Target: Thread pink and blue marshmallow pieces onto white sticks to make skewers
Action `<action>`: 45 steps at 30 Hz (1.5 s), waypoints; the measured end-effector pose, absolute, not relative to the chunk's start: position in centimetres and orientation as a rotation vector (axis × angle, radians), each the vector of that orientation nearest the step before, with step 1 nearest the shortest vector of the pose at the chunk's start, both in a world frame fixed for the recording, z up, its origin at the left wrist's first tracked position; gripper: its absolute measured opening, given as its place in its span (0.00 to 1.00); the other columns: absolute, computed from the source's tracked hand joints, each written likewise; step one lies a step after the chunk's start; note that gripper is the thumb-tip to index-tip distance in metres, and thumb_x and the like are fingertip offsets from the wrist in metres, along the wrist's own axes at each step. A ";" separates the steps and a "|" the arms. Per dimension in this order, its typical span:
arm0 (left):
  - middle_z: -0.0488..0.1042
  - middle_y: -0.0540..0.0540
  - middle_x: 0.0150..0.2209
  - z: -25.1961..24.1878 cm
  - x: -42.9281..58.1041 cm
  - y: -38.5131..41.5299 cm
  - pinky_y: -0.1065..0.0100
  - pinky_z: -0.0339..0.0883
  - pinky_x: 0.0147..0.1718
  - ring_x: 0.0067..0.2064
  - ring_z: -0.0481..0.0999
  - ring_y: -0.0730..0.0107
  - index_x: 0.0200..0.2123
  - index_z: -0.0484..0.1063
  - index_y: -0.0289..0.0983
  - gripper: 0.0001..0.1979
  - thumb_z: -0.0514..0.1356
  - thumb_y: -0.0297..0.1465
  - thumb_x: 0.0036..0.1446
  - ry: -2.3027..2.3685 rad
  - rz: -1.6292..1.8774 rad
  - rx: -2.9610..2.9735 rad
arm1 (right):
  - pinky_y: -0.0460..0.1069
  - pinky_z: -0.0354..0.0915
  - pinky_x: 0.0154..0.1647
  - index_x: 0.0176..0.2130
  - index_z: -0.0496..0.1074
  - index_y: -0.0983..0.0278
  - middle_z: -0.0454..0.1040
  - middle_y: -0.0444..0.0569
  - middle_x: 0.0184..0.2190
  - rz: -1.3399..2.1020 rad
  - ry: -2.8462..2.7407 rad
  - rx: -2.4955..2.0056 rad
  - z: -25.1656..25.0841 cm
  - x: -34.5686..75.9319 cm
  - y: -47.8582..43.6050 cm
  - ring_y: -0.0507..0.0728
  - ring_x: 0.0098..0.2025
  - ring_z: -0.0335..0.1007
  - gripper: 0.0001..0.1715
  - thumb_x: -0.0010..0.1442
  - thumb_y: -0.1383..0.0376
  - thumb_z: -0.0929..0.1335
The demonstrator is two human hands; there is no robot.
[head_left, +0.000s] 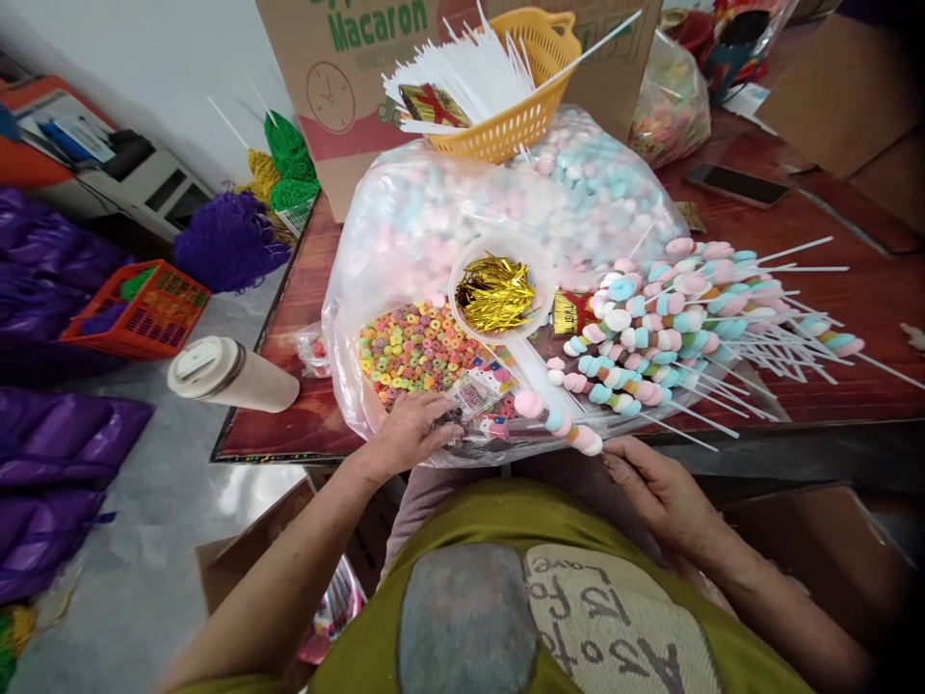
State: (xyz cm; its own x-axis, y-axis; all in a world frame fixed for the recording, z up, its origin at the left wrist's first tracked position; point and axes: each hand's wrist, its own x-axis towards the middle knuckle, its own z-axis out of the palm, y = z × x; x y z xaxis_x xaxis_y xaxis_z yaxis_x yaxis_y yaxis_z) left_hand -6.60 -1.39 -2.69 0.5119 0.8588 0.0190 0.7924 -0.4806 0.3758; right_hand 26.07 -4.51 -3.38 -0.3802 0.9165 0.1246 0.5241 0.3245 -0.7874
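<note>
My right hand [661, 482] pinches the lower end of a marshmallow skewer [556, 421], strung with pink, blue and white pieces, at the table's front edge. My left hand [411, 431] lies with its fingers stretched over the front of the clear plastic bag [338, 337], touching small printed packets [473, 390]; its fingertips are partly lost against dark material. Colourful cereal rings [411, 347] spread just beyond it. Gold twist ties [498, 294] fill a white round bowl [454, 289]. Finished-looking marshmallow skewers [650, 328] are piled to the right, their white sticks pointing outward.
Behind stands a yellow basket [506, 135] of white sticks, before a cardboard box [325, 96]. Loose marshmallows [448, 202] fill a large bag. A lidded cup [238, 376] is at the left table edge; a phone [737, 183] lies at the right. An orange basket [159, 308] sits farther left.
</note>
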 end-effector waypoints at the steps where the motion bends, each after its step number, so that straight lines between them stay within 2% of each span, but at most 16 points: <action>1: 0.73 0.39 0.45 -3.0 -6.2 -1.5 0.57 0.61 0.45 0.47 0.70 0.56 0.47 0.71 0.38 0.20 0.55 0.43 0.57 1.425 0.268 2.466 | 0.43 0.62 0.26 0.34 0.66 0.62 0.68 0.42 0.24 0.902 -1.991 -1.283 -3.6 25.9 -4.6 0.50 0.25 0.64 0.09 0.63 0.62 0.60; 3: 0.73 0.40 0.41 -3.7 -5.3 -1.7 0.56 0.60 0.43 0.44 0.70 0.55 0.45 0.73 0.40 0.20 0.59 0.44 0.53 1.460 0.212 2.513 | 0.44 0.62 0.27 0.33 0.66 0.62 0.67 0.42 0.24 0.915 -1.913 -1.313 -3.8 25.4 -4.8 0.50 0.26 0.63 0.10 0.63 0.61 0.60; 5: 0.73 0.43 0.35 -4.1 -4.5 -2.0 0.57 0.59 0.42 0.41 0.70 0.59 0.39 0.75 0.40 0.14 0.58 0.42 0.55 1.479 0.272 2.505 | 0.44 0.61 0.28 0.32 0.65 0.62 0.65 0.43 0.24 0.947 -1.825 -1.324 -3.9 24.9 -4.7 0.50 0.27 0.61 0.11 0.62 0.60 0.60; 7: 0.73 0.44 0.35 -4.0 -3.8 -2.2 0.58 0.59 0.43 0.40 0.69 0.62 0.34 0.75 0.39 0.11 0.56 0.38 0.58 1.480 0.467 2.438 | 0.44 0.59 0.26 0.31 0.64 0.62 0.63 0.42 0.23 1.027 -1.677 -1.305 -3.8 24.3 -4.3 0.50 0.25 0.59 0.12 0.62 0.59 0.61; 11: 0.71 0.47 0.30 -2.4 -2.5 -1.9 0.68 0.61 0.35 0.34 0.69 0.71 0.31 0.70 0.35 0.14 0.49 0.34 0.62 1.371 0.648 2.209 | 0.45 0.52 0.20 0.35 0.67 0.63 0.57 0.39 0.20 1.241 -1.320 -1.220 -3.6 22.6 -2.3 0.48 0.21 0.51 0.15 0.58 0.53 0.65; 15: 0.66 0.52 0.24 -0.5 -1.1 -1.0 0.72 0.58 0.28 0.27 0.64 0.75 0.27 0.63 0.36 0.14 0.46 0.34 0.63 1.335 0.617 2.065 | 0.44 0.50 0.22 0.42 0.70 0.64 0.55 0.37 0.20 1.419 -1.235 -1.164 -3.2 20.2 0.1 0.48 0.22 0.50 0.25 0.47 0.53 0.72; 21: 0.63 0.53 0.22 0.1 0.0 -0.5 0.72 0.54 0.26 0.25 0.61 0.75 0.23 0.61 0.36 0.15 0.47 0.34 0.62 1.372 0.578 2.053 | 0.45 0.53 0.24 0.35 0.70 0.63 0.64 0.41 0.24 1.622 -1.214 -1.020 -2.5 18.5 1.0 0.48 0.24 0.53 0.22 0.45 0.52 0.72; 24: 0.63 0.53 0.21 0.1 0.3 -0.4 0.71 0.54 0.26 0.25 0.61 0.75 0.23 0.62 0.36 0.16 0.47 0.35 0.62 1.371 0.592 1.987 | 0.44 0.50 0.22 0.27 0.68 0.64 0.60 0.39 0.20 1.506 -1.239 -1.177 -2.3 18.4 1.1 0.48 0.22 0.50 0.20 0.43 0.52 0.73; 26: 0.64 0.53 0.21 0.1 0.6 -0.4 0.72 0.56 0.27 0.26 0.62 0.75 0.24 0.64 0.36 0.16 0.49 0.38 0.61 1.342 0.627 1.884 | 0.45 0.51 0.23 0.22 0.65 0.64 0.59 0.40 0.18 1.442 -1.297 -1.195 -2.3 18.4 1.1 0.48 0.23 0.51 0.19 0.45 0.53 0.72; 29: 0.66 0.53 0.22 0.0 0.7 -0.4 0.73 0.57 0.26 0.26 0.63 0.76 0.26 0.67 0.35 0.15 0.58 0.42 0.54 1.283 0.703 1.725 | 0.46 0.54 0.25 0.22 0.66 0.64 0.59 0.40 0.18 1.443 -1.262 -1.145 -2.5 18.1 1.0 0.48 0.23 0.51 0.20 0.51 0.51 0.68; 31: 0.65 0.53 0.22 -0.2 0.7 -0.6 0.73 0.56 0.25 0.26 0.62 0.77 0.25 0.67 0.35 0.15 0.61 0.41 0.51 1.265 0.738 1.706 | 0.45 0.52 0.22 0.21 0.64 0.64 0.57 0.39 0.16 1.427 -1.221 -1.160 -2.7 17.9 1.0 0.48 0.21 0.48 0.21 0.52 0.50 0.67; 34: 0.62 0.54 0.20 -0.5 0.2 -0.9 0.73 0.56 0.25 0.25 0.60 0.77 0.22 0.65 0.35 0.15 0.57 0.38 0.56 1.229 0.790 1.796 | 0.44 0.48 0.20 0.18 0.57 0.63 0.51 0.38 0.15 1.365 -1.194 -1.204 -2.8 18.6 1.2 0.47 0.19 0.44 0.26 0.52 0.49 0.68; 36: 0.60 0.54 0.19 -0.6 -0.5 -1.0 0.73 0.56 0.25 0.24 0.60 0.78 0.20 0.63 0.35 0.18 0.53 0.37 0.60 1.182 0.823 1.865 | 0.44 0.49 0.20 0.20 0.58 0.63 0.54 0.39 0.16 1.296 -1.267 -1.238 -2.3 20.2 1.3 0.47 0.20 0.47 0.25 0.52 0.48 0.67; 38: 0.64 0.52 0.20 -0.4 -1.4 -1.0 0.73 0.58 0.26 0.25 0.63 0.76 0.22 0.66 0.35 0.18 0.50 0.36 0.62 1.128 0.840 1.932 | 0.44 0.53 0.21 0.25 0.64 0.64 0.60 0.41 0.19 1.158 -1.452 -1.280 -1.3 22.7 1.3 0.49 0.23 0.54 0.21 0.55 0.50 0.66; 43: 0.76 0.45 0.35 0.4 -2.7 -0.4 0.70 0.66 0.38 0.38 0.74 0.70 0.38 0.73 0.37 0.13 0.50 0.32 0.63 0.976 0.945 2.110 | 0.46 0.64 0.30 0.36 0.71 0.63 0.71 0.45 0.28 0.618 -1.975 -1.181 1.5 28.3 0.4 0.52 0.30 0.66 0.09 0.61 0.63 0.63; 45: 0.77 0.45 0.39 0.9 -2.6 -0.1 0.70 0.67 0.41 0.42 0.75 0.69 0.42 0.74 0.38 0.12 0.50 0.30 0.63 0.923 0.954 2.161 | 0.46 0.66 0.35 0.42 0.71 0.61 0.74 0.47 0.32 0.423 -2.084 -1.069 1.9 29.2 0.0 0.53 0.33 0.70 0.10 0.60 0.68 0.63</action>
